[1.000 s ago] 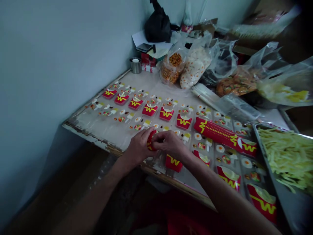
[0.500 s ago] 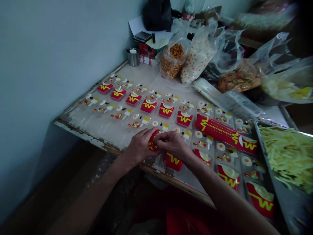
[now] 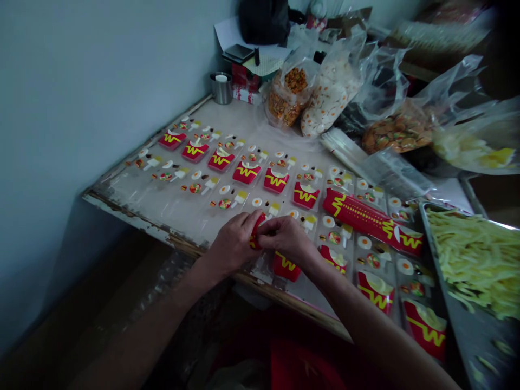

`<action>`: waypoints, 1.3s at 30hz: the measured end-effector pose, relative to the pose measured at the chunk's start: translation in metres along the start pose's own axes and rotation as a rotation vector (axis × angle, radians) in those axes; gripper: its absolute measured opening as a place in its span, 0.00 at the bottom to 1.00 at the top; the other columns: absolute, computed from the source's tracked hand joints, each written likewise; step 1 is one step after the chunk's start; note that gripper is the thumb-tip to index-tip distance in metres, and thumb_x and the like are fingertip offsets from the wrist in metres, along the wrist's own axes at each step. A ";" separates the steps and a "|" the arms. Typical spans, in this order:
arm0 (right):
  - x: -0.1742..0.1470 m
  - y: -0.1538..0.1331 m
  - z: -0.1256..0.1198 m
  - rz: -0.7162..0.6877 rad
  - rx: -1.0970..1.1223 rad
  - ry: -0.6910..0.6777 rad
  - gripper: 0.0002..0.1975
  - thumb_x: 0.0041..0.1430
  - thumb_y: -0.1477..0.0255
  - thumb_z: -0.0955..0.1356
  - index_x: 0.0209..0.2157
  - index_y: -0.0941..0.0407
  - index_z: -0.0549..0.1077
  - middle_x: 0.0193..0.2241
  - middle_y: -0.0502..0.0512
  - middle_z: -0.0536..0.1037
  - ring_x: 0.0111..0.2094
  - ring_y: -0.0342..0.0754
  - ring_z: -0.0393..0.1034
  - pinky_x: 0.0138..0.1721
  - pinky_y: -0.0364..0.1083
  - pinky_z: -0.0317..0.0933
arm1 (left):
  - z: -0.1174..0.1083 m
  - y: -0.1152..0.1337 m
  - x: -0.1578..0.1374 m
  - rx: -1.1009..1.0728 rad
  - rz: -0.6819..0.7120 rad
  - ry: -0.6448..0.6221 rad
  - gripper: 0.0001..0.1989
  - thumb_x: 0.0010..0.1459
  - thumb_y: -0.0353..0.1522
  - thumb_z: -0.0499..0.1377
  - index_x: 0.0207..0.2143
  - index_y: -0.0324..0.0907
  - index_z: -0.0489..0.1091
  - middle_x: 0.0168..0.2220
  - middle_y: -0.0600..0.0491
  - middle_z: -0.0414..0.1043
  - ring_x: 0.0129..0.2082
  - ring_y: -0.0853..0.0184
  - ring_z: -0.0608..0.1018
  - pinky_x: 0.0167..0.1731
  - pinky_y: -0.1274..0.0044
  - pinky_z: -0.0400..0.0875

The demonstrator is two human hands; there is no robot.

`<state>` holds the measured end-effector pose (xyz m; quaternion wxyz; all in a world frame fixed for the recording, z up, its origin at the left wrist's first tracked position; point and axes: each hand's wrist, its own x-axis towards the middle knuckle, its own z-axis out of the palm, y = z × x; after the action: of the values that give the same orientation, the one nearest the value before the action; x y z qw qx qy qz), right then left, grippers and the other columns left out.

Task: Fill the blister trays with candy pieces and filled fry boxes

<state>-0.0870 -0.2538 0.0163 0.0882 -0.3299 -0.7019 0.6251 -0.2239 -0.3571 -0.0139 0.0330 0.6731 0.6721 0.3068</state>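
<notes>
In my left hand is a small red fries carton with yellow markings, gripped near the table's front edge. My right hand meets it from the right, thumb and fingertips pinched together at the carton. What lies between those fingertips is hidden. Around both hands, clear packets sit in rows, with miniature fried eggs, pizza-like discs and yellow-and-white popsicle shapes. Many packets also have a red fries carton. One such carton lies just below my right hand.
A long red strip of nested cartons lies across packets at right. Beside it stands a metal tray of pale fries pieces. Clear bags of small pieces, a metal cup and a black bag are at the back.
The carton in my left hand has turned slightly, showing less of its face. My right fingertips stay against it. The camera view has shifted a little.
</notes>
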 end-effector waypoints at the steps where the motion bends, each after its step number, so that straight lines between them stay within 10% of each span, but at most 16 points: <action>1: -0.001 0.000 0.000 -0.014 -0.021 0.024 0.05 0.41 0.76 0.68 0.22 0.58 0.78 0.17 0.45 0.70 0.21 0.38 0.57 0.22 0.39 0.50 | 0.000 0.002 0.000 0.009 0.002 0.009 0.33 0.52 0.32 0.67 0.59 0.36 0.62 0.45 0.43 0.75 0.45 0.55 0.78 0.47 0.63 0.77; 21: -0.011 -0.003 0.029 -0.292 -0.359 0.344 0.07 0.52 0.77 0.66 0.25 0.56 0.76 0.23 0.50 0.76 0.26 0.45 0.67 0.30 0.43 0.55 | -0.028 0.003 0.004 0.258 0.069 -0.045 0.25 0.56 0.35 0.65 0.54 0.39 0.67 0.43 0.46 0.77 0.43 0.57 0.80 0.41 0.70 0.75; 27: -0.006 -0.007 0.034 -0.237 -0.208 0.356 0.08 0.52 0.74 0.65 0.23 0.57 0.75 0.21 0.49 0.74 0.24 0.44 0.64 0.28 0.42 0.54 | -0.027 0.007 0.013 0.270 0.109 0.015 0.31 0.57 0.34 0.62 0.61 0.34 0.62 0.48 0.42 0.76 0.49 0.53 0.77 0.54 0.60 0.70; 39: -0.002 -0.008 0.031 -0.212 -0.321 0.301 0.07 0.50 0.78 0.66 0.24 0.57 0.76 0.23 0.51 0.76 0.26 0.45 0.66 0.28 0.42 0.54 | -0.027 -0.014 0.018 0.154 0.205 -0.072 0.33 0.53 0.35 0.65 0.59 0.35 0.63 0.46 0.43 0.77 0.44 0.57 0.80 0.44 0.67 0.76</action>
<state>-0.1047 -0.2801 0.0185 0.2035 -0.3536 -0.8018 0.4367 -0.2503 -0.3491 0.0080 -0.0262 0.7492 0.6199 0.2317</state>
